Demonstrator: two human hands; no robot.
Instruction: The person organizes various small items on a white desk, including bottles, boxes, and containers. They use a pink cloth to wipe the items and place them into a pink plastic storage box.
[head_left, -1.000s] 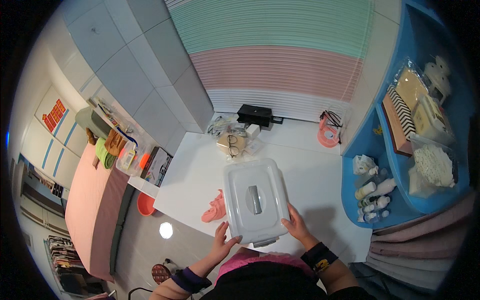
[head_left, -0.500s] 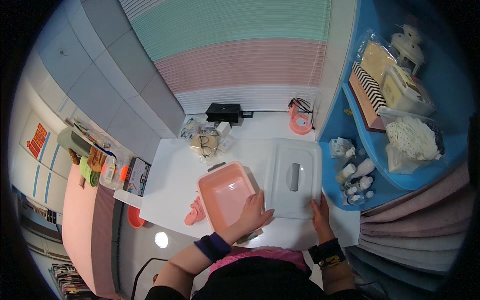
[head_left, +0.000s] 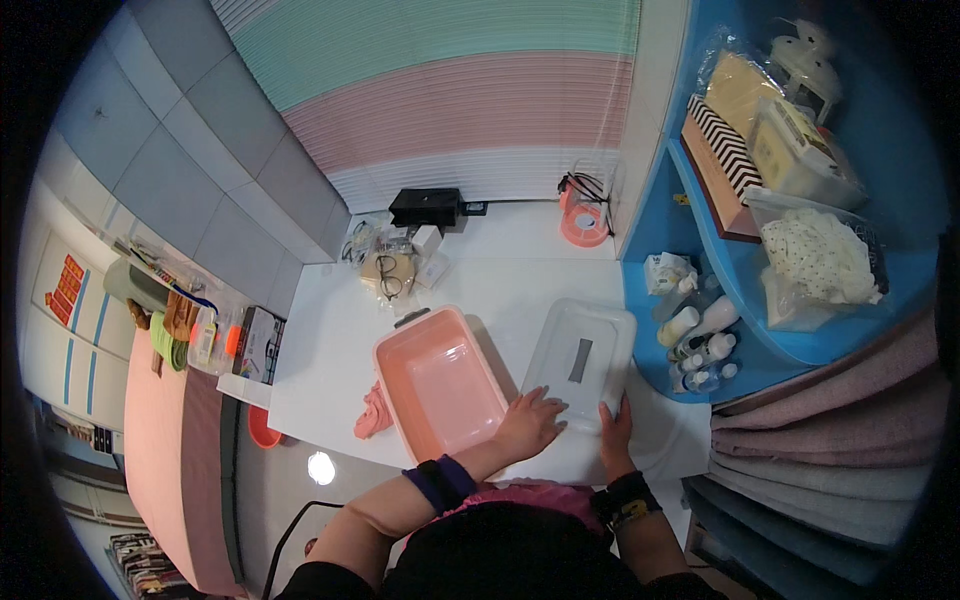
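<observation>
A translucent white lid (head_left: 562, 345) with a grey handle lies at the right part of the white table, beside an open pink plastic bin (head_left: 440, 395). My left hand (head_left: 532, 425) rests on the lid's near left corner with its fingers spread. At the near right corner, my right hand (head_left: 616, 440) grips the lid's edge, thumb on top; some of its fingers are hidden. The bin has grey side clips and shows nothing inside. Against its left side lies a crumpled pink cloth (head_left: 374, 413).
A black case (head_left: 425, 207), glasses (head_left: 388, 270) and small plastic bags lie at the table's back. A pink tape dispenser-like item (head_left: 583, 222) with cables stands back right. Several bottles (head_left: 712, 350) fill the blue shelf (head_left: 735, 270) on the right. A grey-pink curtain (head_left: 800, 430) hangs nearby.
The lid has gone down and looks smaller, lower toward the table. My left hand has shifted from beside the bin's rim onto the lid's corner. The whole view has shifted slightly.
</observation>
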